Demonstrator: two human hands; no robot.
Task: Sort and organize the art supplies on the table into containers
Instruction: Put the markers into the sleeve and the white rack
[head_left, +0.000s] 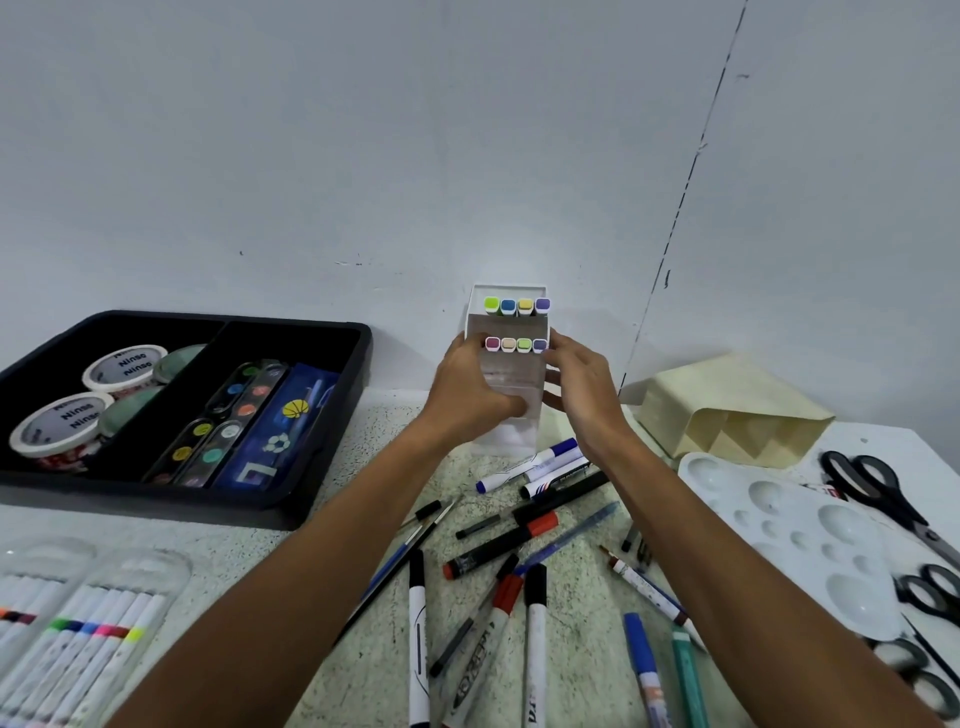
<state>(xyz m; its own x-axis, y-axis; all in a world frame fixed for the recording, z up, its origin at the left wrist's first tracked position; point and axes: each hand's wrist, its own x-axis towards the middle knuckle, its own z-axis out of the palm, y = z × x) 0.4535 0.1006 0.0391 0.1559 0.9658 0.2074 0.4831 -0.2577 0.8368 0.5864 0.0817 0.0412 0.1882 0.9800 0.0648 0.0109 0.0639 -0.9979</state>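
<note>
Crowded tabletop, with open lanes only at its near left

Loose markers (519, 551) littered the tabletop (332, 551) between the forearms, blocking the middle. The black tray (332, 415) walled off the far left, the paint palette (795, 540) and scissors (878, 488) filled the right, and the cream box (727, 410) closed the far right corner. A bare strip ran between tray and marker packs (78, 639).
</note>
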